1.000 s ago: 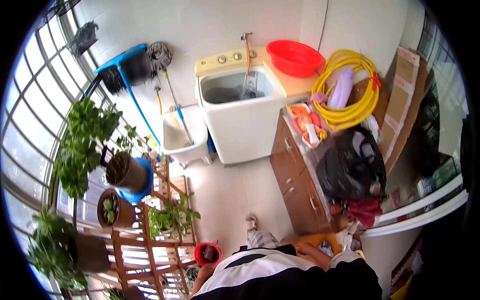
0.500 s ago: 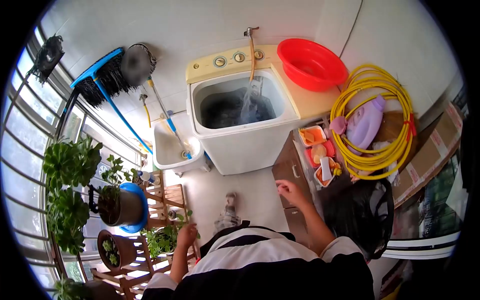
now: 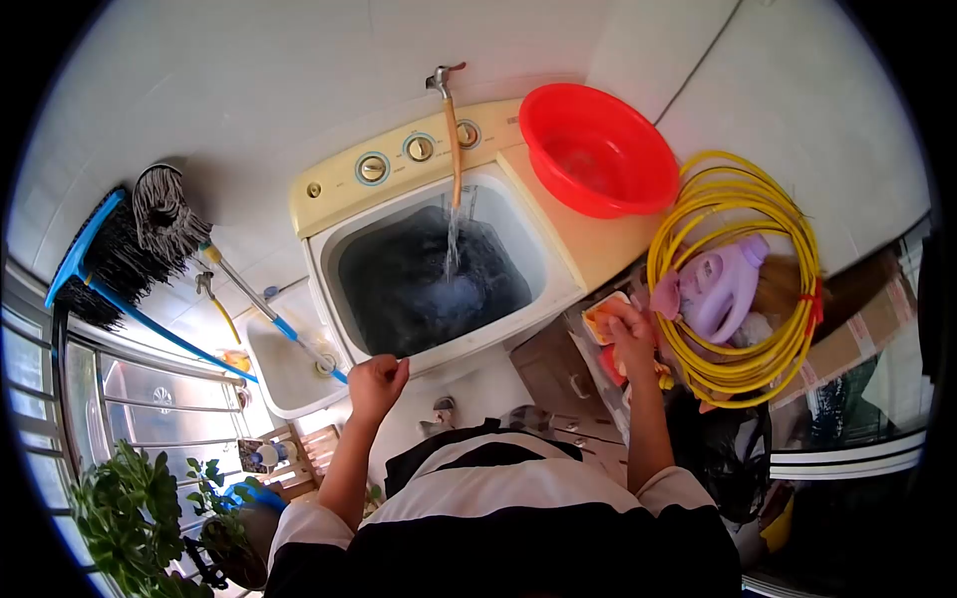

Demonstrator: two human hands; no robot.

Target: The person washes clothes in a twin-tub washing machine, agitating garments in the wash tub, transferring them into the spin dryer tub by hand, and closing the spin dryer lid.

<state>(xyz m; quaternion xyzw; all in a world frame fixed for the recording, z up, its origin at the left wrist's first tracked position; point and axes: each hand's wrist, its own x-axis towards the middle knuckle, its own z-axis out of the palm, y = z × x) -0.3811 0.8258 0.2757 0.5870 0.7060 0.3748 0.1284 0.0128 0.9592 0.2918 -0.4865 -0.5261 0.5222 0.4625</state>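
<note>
My left hand is closed in a loose fist at the front rim of the washing machine; nothing shows in it. My right hand is over the small containers on the cabinet at the right, beside an orange-and-white tub. Its fingers look stretched toward that tub, and whether they touch it I cannot make out. Water runs from a hose on the wall tap into the machine's open wash tub, where dark water stands.
A red basin sits on the machine's right side. Coiled yellow hose surrounds a purple detergent bottle. Left of the machine are a white sink, a mop and a blue broom. Plants stand lower left.
I am closer to the machine, and the view has turned. My left hand has risen to the machine's front rim. My right hand has moved forward over the small containers.
</note>
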